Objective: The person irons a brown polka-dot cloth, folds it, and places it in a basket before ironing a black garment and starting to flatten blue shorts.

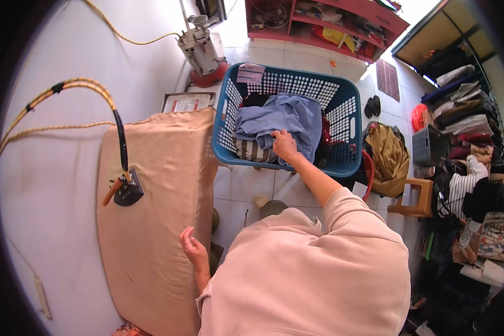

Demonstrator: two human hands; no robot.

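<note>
My right hand (284, 145) reaches down into a blue-green plastic laundry basket (350, 90). Its bent fingers grip the gathered edge of a light blue denim garment (296, 111) lying on top of the pile. Beneath the denim, a brown-and-white striped cloth (254, 152) shows at the near side. A pink striped cloth (250, 73) hangs over the basket's far rim. At the edge of the tan padded ironing table (151, 235), my left hand (193, 248) holds nothing, its fingers loosely curled and slightly apart. On that table rests a steam iron (128, 191) with a wooden handle.
The iron's hose (80, 82) arches over the table's left side. A metal steam boiler (201, 52) stands beyond. Right of the basket are piled brown clothes (386, 157), a plastic stool (416, 199) and black slippers (372, 106). Another person (466, 189) sits at far right near hanging garments.
</note>
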